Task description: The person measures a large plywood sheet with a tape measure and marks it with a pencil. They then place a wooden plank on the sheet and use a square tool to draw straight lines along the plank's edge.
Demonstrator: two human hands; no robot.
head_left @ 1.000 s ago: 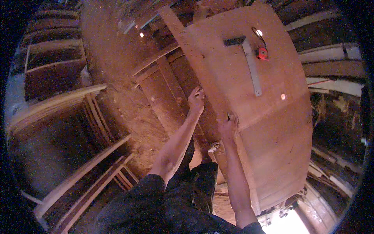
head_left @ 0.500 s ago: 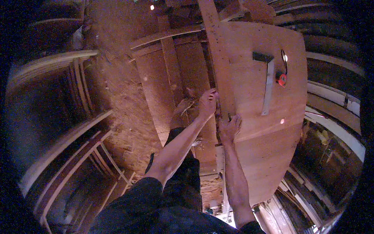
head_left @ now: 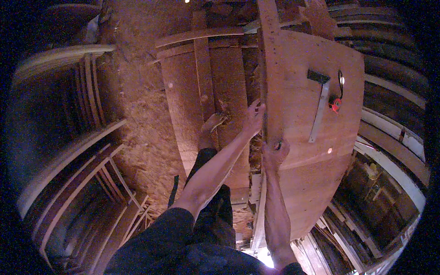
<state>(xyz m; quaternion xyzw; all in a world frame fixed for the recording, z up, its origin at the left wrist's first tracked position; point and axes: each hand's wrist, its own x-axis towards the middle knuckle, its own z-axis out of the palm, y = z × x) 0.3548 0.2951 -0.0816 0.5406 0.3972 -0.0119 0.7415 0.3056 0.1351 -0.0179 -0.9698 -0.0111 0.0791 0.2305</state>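
Note:
A long narrow wooden plank lies lengthwise along the left edge of a large plywood sheet. My left hand reaches to the plank's left edge, fingers extended and partly apart, the tips touching it. At the plank's near end my right hand rests with curled fingers; a small dark spot shows in the curl, too dim to name. Farther right on the sheet lie a metal try square with a dark stock and a red tape measure with a black strap.
Wooden racks or frames stand at the left, and stacked timber at the right. My bare foot is on boards left of the sheet. Rough chipboard flooring spreads beyond. The picture is dim and grainy.
My view has shifted slightly. My left hand's fingers have straightened from a pinch along the plank edge. My right hand's fingers have curled in. The square and tape measure still lie on the sheet.

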